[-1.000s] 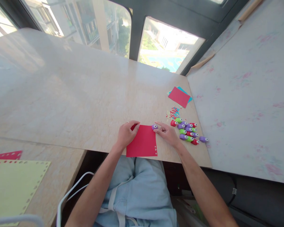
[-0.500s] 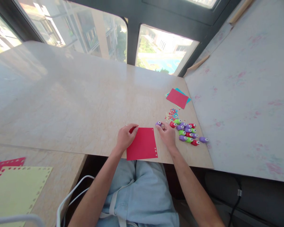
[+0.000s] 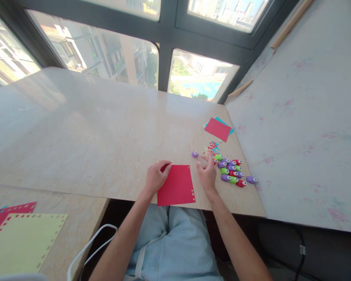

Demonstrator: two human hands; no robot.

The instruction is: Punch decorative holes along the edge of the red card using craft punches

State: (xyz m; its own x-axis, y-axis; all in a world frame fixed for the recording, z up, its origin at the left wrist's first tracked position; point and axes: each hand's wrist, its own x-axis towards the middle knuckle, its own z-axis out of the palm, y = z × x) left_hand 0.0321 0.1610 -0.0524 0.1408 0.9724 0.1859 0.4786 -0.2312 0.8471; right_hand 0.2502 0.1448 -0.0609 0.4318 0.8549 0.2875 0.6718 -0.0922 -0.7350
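The beige marble-patterned tabletop [image 3: 90, 128] spans the view beneath a dark-framed window [image 3: 163, 43]. At the lower left, a pale yellow paper sheet with punched borders [image 3: 23, 242] lies over a red sheet on a lower surface.

The red rectangular paper sheet [image 3: 177, 185] lies flat at the near edge of the tabletop, directly in front of the person; small punched holes show along its right edge near the bottom corner. The left hand [image 3: 155, 176] rests on the sheet's upper left corner, fingers curled and pressing it down. The right hand [image 3: 207, 173] is just beside the sheet's right edge, fingers spread apart and holding nothing, its fingertips near a cluster of small purple, green and red plastic craft punches [image 3: 232, 172].

A second red paper piece on a blue one [image 3: 218, 128] lies farther back on the right. A scatter of coloured paper punch-outs [image 3: 213, 147] lies between that piece and the cluster. One single purple plastic punch [image 3: 194, 154] stands apart on the tabletop, beyond the sheet's upper right corner.
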